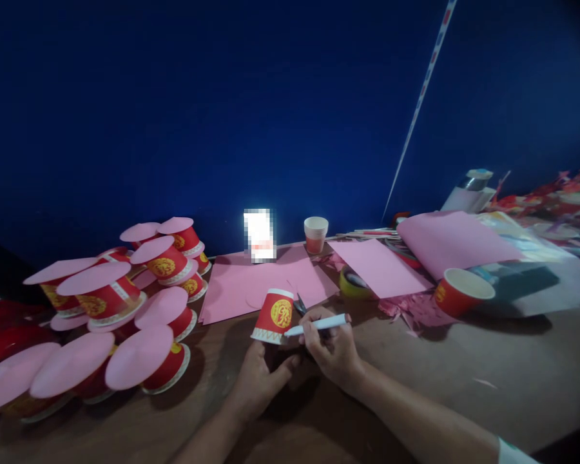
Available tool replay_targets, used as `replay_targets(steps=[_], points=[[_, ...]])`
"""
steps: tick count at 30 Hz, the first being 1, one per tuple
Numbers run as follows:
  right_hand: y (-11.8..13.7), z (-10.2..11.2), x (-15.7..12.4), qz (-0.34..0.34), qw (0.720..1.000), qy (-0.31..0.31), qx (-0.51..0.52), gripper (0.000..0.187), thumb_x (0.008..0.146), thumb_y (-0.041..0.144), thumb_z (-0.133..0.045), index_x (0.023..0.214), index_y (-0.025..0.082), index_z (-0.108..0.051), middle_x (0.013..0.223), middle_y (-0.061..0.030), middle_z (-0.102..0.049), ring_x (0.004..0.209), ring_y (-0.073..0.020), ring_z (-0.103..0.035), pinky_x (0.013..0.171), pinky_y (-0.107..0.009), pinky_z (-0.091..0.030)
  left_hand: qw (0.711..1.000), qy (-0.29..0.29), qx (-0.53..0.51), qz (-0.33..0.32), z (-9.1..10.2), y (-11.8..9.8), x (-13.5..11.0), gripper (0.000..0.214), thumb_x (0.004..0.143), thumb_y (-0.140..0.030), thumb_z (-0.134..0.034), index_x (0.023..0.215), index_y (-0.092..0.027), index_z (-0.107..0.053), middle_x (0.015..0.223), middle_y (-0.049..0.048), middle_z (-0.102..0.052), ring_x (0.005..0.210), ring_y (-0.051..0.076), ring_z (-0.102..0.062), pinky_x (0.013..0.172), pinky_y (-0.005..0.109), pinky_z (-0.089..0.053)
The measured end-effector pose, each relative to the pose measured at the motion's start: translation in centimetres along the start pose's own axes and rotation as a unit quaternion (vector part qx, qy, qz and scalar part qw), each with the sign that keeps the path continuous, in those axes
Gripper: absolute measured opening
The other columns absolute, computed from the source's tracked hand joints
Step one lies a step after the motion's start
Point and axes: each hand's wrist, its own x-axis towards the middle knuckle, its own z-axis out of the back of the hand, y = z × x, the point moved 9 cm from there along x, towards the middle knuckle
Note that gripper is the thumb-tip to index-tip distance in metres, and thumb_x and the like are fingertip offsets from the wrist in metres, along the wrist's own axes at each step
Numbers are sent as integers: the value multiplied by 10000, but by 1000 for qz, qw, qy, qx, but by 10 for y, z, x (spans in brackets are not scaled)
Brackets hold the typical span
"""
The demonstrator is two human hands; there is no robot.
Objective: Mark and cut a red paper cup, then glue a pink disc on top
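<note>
My left hand [261, 377] grips the rim of a red paper cup [274, 316] that stands upside down on the brown table, its gold emblem facing me. My right hand [331, 345] is closed around a white marker pen [319, 324], whose tip points left toward the cup's rim. Just behind the pen lies a pair of scissors [300, 303]. The cup rests on the near edge of a pink paper sheet [251, 280].
A pile of upturned red cups capped with pink paper discs [125, 303] fills the left. A tape roll [354, 283], more pink sheets [377, 265], a tipped red cup [459, 291], an upright cup [316, 234] and paper scraps lie to the right. A blue wall stands behind.
</note>
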Motion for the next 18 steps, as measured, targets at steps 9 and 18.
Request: replay_targets(steps=[9, 18], points=[[0, 1, 1, 2, 1000, -1, 0, 123, 798, 200, -484, 685, 180, -528, 577, 10, -578, 491, -99, -525, 517, -197, -448, 1000, 4, -31, 6, -1, 1, -2, 433, 717, -258, -643, 1114, -135, -520, 1144, 121, -615, 1081, 251, -554, 949, 377, -416], [1, -6, -2, 6, 999, 34, 1, 119, 794, 189, -486, 694, 172, -547, 569, 5, -571, 526, -113, -555, 518, -199, -448, 997, 4, -74, 30, -1, 3, -1, 417, 681, -287, -686, 1044, -143, -542, 1116, 115, -638, 1057, 250, -574, 927, 360, -432]])
